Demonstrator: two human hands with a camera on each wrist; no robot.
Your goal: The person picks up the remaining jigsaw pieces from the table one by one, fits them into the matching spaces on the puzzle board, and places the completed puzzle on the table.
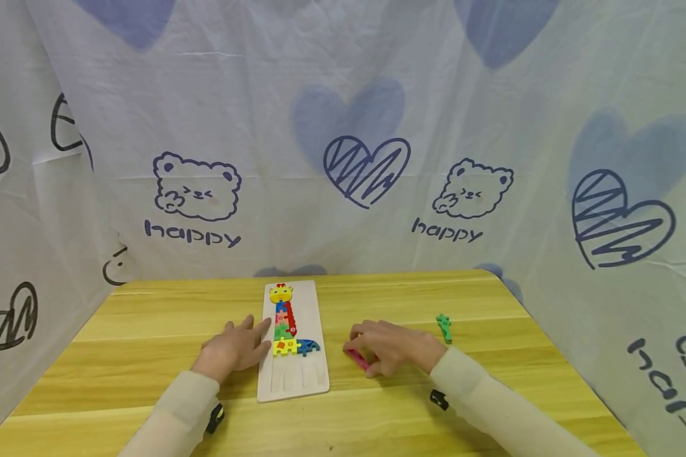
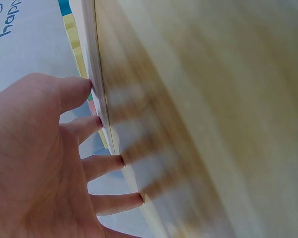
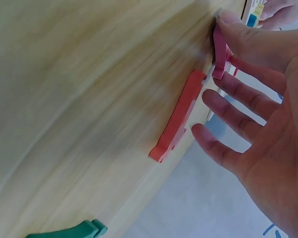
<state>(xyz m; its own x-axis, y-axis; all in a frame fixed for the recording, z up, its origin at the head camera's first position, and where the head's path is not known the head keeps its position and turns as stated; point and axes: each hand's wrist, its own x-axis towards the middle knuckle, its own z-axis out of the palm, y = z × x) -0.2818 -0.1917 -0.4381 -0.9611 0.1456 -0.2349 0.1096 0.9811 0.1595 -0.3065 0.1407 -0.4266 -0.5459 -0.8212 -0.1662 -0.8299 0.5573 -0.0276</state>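
A white puzzle board lies on the table, with colourful pieces forming a giraffe and several bare recesses at its lower end. My left hand rests at the board's left edge, fingers spread; the left wrist view shows its fingertips against the board's side. To the right of the board, my right hand pinches a pink puzzle piece between thumb and fingers, close to the tabletop. Beside those fingers lies a red puzzle piece, which the hand hides in the head view.
A green puzzle piece lies on the wooden table right of my right hand. A white printed cloth hangs behind the table and along both sides. Black straps show at both wrists.
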